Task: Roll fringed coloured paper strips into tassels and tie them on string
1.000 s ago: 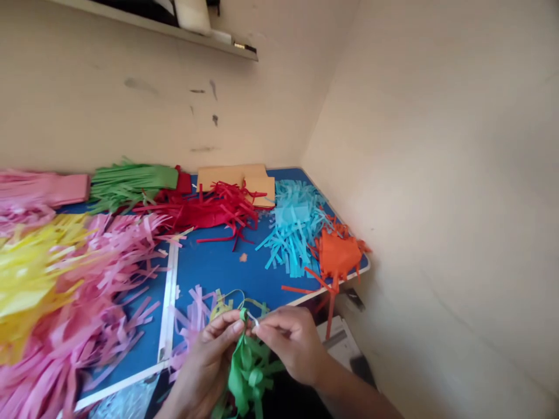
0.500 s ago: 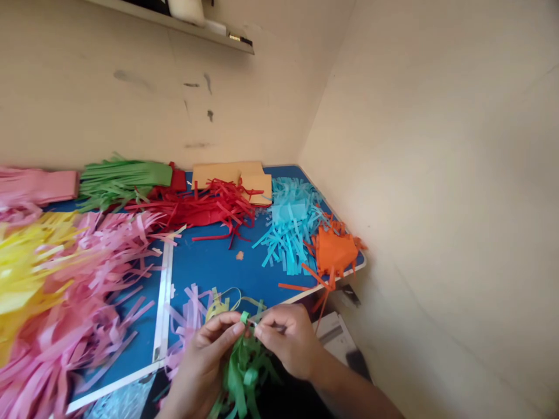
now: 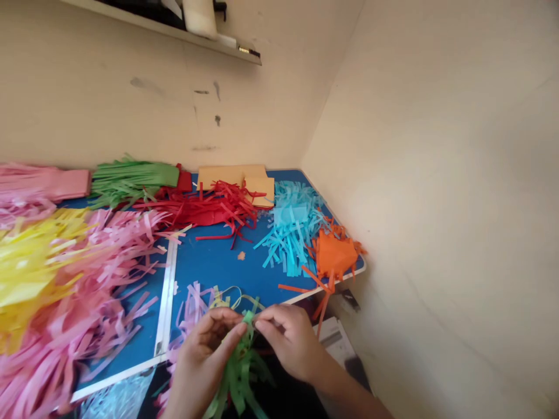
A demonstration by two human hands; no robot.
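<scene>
The left hand (image 3: 204, 349) is pinching the green tassel (image 3: 241, 372) by its top; the right hand (image 3: 287, 342) is touching that top, its grasp I cannot tell; the tassel is hanging beside the blue table (image 3: 213, 262).

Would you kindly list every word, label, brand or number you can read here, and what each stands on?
Nothing in the view can be read.
Small item on the shelf: too small to make out any print.
White object past the table edge: its grey patch is too blurred.
Wall marks: no readable letters.
</scene>
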